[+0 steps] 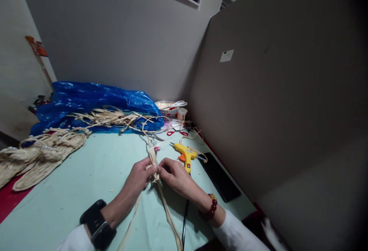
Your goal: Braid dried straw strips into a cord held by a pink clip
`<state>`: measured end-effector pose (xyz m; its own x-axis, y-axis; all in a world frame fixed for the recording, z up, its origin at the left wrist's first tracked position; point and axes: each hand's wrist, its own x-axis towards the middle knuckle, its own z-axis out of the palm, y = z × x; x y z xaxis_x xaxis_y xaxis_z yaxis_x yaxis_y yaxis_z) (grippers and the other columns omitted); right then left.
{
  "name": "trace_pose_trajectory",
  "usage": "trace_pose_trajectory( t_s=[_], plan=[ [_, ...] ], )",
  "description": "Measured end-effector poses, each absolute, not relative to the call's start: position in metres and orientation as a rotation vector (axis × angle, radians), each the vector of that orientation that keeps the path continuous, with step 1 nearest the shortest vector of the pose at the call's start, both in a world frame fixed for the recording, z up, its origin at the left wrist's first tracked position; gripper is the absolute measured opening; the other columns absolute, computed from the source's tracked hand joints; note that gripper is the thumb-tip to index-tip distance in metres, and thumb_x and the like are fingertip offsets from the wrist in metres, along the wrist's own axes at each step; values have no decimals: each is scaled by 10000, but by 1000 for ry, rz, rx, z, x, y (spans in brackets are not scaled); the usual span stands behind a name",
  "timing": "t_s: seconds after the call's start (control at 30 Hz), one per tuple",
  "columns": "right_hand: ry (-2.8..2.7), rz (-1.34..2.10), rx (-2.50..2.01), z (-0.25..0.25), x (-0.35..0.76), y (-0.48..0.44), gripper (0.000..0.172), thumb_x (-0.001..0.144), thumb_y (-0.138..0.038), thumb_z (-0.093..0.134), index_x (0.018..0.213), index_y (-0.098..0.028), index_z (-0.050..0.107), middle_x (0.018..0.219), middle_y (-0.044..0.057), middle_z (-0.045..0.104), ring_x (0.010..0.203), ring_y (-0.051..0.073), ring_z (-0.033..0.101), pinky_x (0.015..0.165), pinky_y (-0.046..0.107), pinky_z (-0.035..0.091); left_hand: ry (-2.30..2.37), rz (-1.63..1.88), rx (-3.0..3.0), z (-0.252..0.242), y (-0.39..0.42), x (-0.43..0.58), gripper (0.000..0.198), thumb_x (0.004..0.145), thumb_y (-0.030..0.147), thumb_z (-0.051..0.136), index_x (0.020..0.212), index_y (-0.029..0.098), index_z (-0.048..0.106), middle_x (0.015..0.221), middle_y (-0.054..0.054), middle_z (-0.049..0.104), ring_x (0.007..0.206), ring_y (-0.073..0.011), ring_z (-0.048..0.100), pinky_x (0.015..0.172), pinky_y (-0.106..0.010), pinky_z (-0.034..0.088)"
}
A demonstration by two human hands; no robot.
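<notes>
Pale dried-fibre strips [153, 158], gathered into a bunch, lie between my two hands above the table. My left hand [141, 173] grips the bunch from the left, its thumb pressed across the front. From the right, my right hand [172, 172] pinches at the same bunch, fingertips close to the left thumb. Two long loose strips [166, 209] trail from the bunch toward the table's near edge. A small pink item [156, 148] sits just behind the bunch. Right of my right hand lies a yellow glue gun [186, 154] with an orange trigger.
A blue plastic bag [94, 94] holds more fibre strips [109, 117] at the back. Woven fibre slippers [48, 155] lie at left. Red-handled scissors [177, 132], a woven basket [166, 106] and a black phone-like slab [220, 178] are on the pale green table [74, 193]. Grey partitions [129, 40] enclose it.
</notes>
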<state>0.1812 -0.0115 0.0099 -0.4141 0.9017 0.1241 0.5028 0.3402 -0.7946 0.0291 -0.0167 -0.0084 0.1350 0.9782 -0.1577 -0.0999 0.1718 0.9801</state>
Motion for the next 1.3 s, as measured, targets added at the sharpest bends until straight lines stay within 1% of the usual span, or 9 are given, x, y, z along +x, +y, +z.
trace_pose_trajectory(
  t_s=[0.13,0.23,0.4,0.6,0.77,0.93,1.13,1.23,1.3],
  plan=[
    [-2072,1144,-1131,14,187,-10,114,834,-219,510,866,-155,599,686,-14,525,610,110,430,547,221,307,1112,1079,1018,-9,-17,28,270,659,398,663,696,163,534,446,117,326,361,-28,230,382,-172,112],
    [-2119,1083,-1131,17,189,-14,118,776,-199,579,890,-169,583,699,-24,527,622,114,441,550,223,311,1111,1075,994,-10,-17,27,273,656,399,667,677,159,540,448,112,328,360,-28,238,385,-175,117],
    [-2171,774,-1163,16,183,-24,154,834,-306,567,772,-172,521,692,-6,547,619,123,465,562,240,313,1049,1055,968,-9,-16,26,261,673,388,666,696,157,547,470,100,363,373,-28,243,380,-173,122],
    [-2333,234,-1208,3,174,-27,98,851,-254,464,805,-175,500,739,36,569,650,154,480,596,277,300,997,1072,878,-7,-15,26,261,638,339,692,650,169,493,463,119,321,371,-8,185,380,-170,92],
    [-2445,-104,-1245,1,169,-28,163,879,-295,420,841,-165,513,765,66,583,667,183,495,587,307,261,988,1074,877,-7,-16,26,269,612,329,705,661,168,496,453,132,298,369,0,180,373,-155,91],
    [-2363,-12,-1330,3,166,-26,226,929,-313,372,804,-178,503,727,44,596,616,153,484,564,293,234,973,1051,862,-10,-13,24,301,576,360,715,664,169,500,420,149,264,348,7,148,363,-149,67],
    [-2305,291,-1288,2,167,-24,186,890,-294,446,747,-182,481,657,0,579,531,102,415,526,254,218,1129,1076,920,-13,-12,24,434,629,512,695,572,197,402,400,128,308,314,-8,223,344,-156,112],
    [-2296,355,-1287,4,169,-25,251,893,-374,482,735,-180,492,634,-7,564,534,97,395,529,247,209,1164,1050,956,-11,-13,25,396,616,490,708,618,184,458,416,122,343,333,-17,247,352,-157,127],
    [-2284,355,-1328,5,169,-25,333,928,-395,428,688,-172,490,601,-2,540,524,96,359,533,252,203,1172,1063,995,-12,-13,25,393,637,505,677,604,195,438,414,126,320,337,-24,237,357,-168,135]
  ],
)
